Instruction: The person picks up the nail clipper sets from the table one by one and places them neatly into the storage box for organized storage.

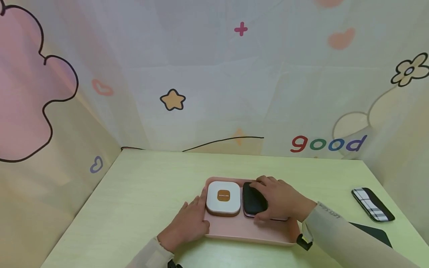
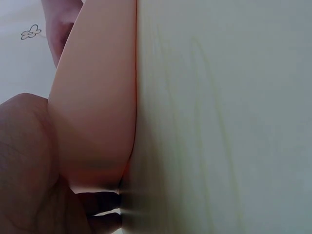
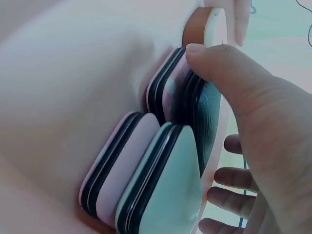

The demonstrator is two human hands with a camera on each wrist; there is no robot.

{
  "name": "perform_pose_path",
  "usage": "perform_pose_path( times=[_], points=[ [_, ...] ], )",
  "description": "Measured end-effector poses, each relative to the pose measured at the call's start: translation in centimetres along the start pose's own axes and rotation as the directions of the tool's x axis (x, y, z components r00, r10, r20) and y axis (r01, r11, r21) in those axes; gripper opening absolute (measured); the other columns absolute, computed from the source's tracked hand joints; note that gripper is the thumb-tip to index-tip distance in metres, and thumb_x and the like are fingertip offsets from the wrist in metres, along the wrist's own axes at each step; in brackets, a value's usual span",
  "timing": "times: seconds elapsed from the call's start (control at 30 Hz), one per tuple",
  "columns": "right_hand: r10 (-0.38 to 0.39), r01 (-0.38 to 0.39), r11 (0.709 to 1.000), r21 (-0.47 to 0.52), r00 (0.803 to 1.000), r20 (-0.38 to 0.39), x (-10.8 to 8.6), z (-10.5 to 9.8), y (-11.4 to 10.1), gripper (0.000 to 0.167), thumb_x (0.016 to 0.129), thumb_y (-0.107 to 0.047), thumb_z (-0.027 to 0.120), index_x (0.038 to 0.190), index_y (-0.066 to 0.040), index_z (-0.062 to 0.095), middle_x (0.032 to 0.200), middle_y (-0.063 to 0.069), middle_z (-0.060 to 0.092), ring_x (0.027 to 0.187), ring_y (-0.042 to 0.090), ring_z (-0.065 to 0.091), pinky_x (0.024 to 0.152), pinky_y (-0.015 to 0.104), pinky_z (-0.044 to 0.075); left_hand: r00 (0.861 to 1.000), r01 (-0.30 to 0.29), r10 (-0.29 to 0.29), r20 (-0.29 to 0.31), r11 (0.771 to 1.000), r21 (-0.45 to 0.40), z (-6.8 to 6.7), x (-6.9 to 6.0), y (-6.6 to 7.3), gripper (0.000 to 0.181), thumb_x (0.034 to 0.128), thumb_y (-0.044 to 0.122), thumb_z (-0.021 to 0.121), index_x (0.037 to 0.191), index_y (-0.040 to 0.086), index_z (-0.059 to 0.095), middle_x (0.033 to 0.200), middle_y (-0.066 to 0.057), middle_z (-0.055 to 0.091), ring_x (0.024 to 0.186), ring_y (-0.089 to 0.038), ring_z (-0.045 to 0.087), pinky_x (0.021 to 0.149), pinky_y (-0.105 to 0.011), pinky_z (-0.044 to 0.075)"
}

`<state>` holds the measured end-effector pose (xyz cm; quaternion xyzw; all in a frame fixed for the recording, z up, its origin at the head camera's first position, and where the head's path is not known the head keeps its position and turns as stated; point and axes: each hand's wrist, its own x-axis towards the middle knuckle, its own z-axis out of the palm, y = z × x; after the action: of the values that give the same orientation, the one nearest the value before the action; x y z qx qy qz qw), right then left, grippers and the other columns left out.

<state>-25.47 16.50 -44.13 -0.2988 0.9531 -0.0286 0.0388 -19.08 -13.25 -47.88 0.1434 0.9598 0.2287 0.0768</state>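
A shallow pink tray (image 1: pixel 231 238) holds a white box (image 1: pixel 216 190) with a brown label reading something like "MANICURE". My left hand (image 1: pixel 189 223) grips the tray's left end, thumb at its near corner and fingers along the side. Inside the tray my right hand (image 1: pixel 281 199) holds a black slim case (image 1: pixel 251 201), its thumb on the near edge and its fingers at the far side. Under the black case lies a pink slim case (image 3: pixel 170 90). Beside them, in the right wrist view, are another pink case (image 3: pixel 129 161) and a pale green case (image 3: pixel 170 185), mostly covered by my hand in the head view.
On the table's right lies a black case with a plaid pattern (image 1: pixel 372 206). A dark flat object (image 1: pixel 377 234) shows partly from behind my right sleeve. The pale table (image 1: pixel 151 186) backs onto a printed curtain (image 1: pixel 214 74).
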Motion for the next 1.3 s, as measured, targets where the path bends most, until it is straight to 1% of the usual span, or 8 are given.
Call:
perform_pose_path(
  times=[0.27, 0.43, 0.6, 0.7, 0.83, 1.0, 1.2, 1.3],
  points=[
    [0.015, -0.014, 0.999, 0.047, 0.999, -0.039, -1.1, -0.3, 1.3, 0.095, 0.067, -0.071, 0.078, 0.144, -0.022, 0.052, 0.134, 0.003, 0.054, 0.117, 0.025, 0.055, 0.100, 0.050, 0.048, 1.000, -0.001, 0.001, -0.006, 1.000, 0.015, 0.2, 0.1, -0.1, 0.093, 0.0851, 0.023, 0.055, 0.162, 0.007, 0.004, 0.156, -0.020, 0.039, 0.148, -0.033, 0.033, 0.116, -0.062, 0.026],
    [0.032, -0.028, 0.998, 0.059, 0.998, -0.055, -1.9, -0.6, 2.4, 0.086, 0.070, -0.066, 0.078, 0.139, -0.019, 0.056, 0.133, 0.004, 0.055, 0.117, 0.027, 0.055, 0.099, 0.051, 0.048, 1.000, -0.012, 0.012, -0.008, 1.000, 0.017, 0.2, 0.1, -0.1, 0.094, 0.0841, 0.022, 0.055, 0.162, 0.006, 0.004, 0.156, -0.022, 0.039, 0.147, -0.034, 0.034, 0.115, -0.063, 0.027],
    [0.047, -0.042, 0.997, 0.069, 0.996, -0.073, -2.8, -0.8, 3.6, 0.080, 0.073, -0.063, 0.078, 0.136, -0.019, 0.057, 0.131, 0.004, 0.055, 0.112, 0.026, 0.055, 0.096, 0.051, 0.048, 1.000, -0.008, 0.008, -0.008, 1.000, 0.016, 0.1, 0.1, 0.0, 0.093, 0.0845, 0.021, 0.055, 0.162, 0.007, 0.005, 0.156, -0.021, 0.039, 0.147, -0.034, 0.034, 0.115, -0.062, 0.027],
    [0.053, -0.046, 0.996, 0.082, 0.996, -0.077, -3.3, -0.7, 4.3, 0.080, 0.075, -0.063, 0.077, 0.137, -0.019, 0.056, 0.130, 0.004, 0.056, 0.111, 0.025, 0.056, 0.094, 0.048, 0.049, 1.000, -0.002, 0.002, -0.014, 1.000, 0.010, 0.1, 0.1, 0.0, 0.094, 0.0840, 0.021, 0.055, 0.162, 0.007, 0.005, 0.156, -0.020, 0.040, 0.147, -0.034, 0.034, 0.116, -0.062, 0.026],
    [0.076, -0.069, 0.993, 0.100, 0.995, -0.065, -4.1, -0.6, 5.2, 0.084, 0.074, -0.068, 0.074, 0.138, -0.017, 0.056, 0.131, 0.006, 0.056, 0.114, 0.028, 0.056, 0.098, 0.052, 0.048, 1.000, -0.008, 0.008, -0.018, 1.000, -0.004, 0.2, 0.0, 0.0, 0.094, 0.0834, 0.021, 0.056, 0.162, 0.007, 0.006, 0.155, -0.020, 0.040, 0.147, -0.034, 0.034, 0.115, -0.063, 0.025],
    [0.111, -0.106, 0.987, 0.117, 0.993, -0.039, -5.8, -0.7, 6.3, 0.092, 0.072, -0.076, 0.070, 0.141, -0.017, 0.054, 0.135, 0.008, 0.056, 0.122, 0.032, 0.054, 0.103, 0.059, 0.044, 1.000, -0.010, 0.010, -0.021, 1.000, -0.004, 0.3, 0.1, 0.1, 0.094, 0.0826, 0.020, 0.057, 0.161, 0.005, 0.007, 0.155, -0.020, 0.041, 0.147, -0.034, 0.034, 0.115, -0.064, 0.026],
    [0.095, -0.090, 0.992, 0.085, 0.993, -0.067, -8.5, -0.8, 7.9, 0.092, 0.073, -0.077, 0.069, 0.140, -0.015, 0.055, 0.134, 0.009, 0.058, 0.121, 0.035, 0.055, 0.100, 0.060, 0.045, 1.000, 0.007, -0.007, -0.003, 1.000, -0.014, 0.2, 0.2, 0.1, 0.094, 0.0840, 0.021, 0.056, 0.162, 0.008, 0.006, 0.157, -0.016, 0.040, 0.149, -0.033, 0.032, 0.117, -0.062, 0.024],
    [0.108, -0.101, 0.990, 0.095, 0.992, -0.069, -10.0, -1.0, 8.6, 0.092, 0.072, -0.075, 0.071, 0.140, -0.015, 0.055, 0.135, 0.010, 0.057, 0.122, 0.037, 0.055, 0.099, 0.062, 0.044, 1.000, 0.008, -0.008, -0.003, 1.000, -0.017, 0.2, 0.2, 0.1, 0.094, 0.0837, 0.021, 0.056, 0.162, 0.008, 0.006, 0.157, -0.016, 0.039, 0.149, -0.032, 0.032, 0.117, -0.062, 0.024]
  ],
)
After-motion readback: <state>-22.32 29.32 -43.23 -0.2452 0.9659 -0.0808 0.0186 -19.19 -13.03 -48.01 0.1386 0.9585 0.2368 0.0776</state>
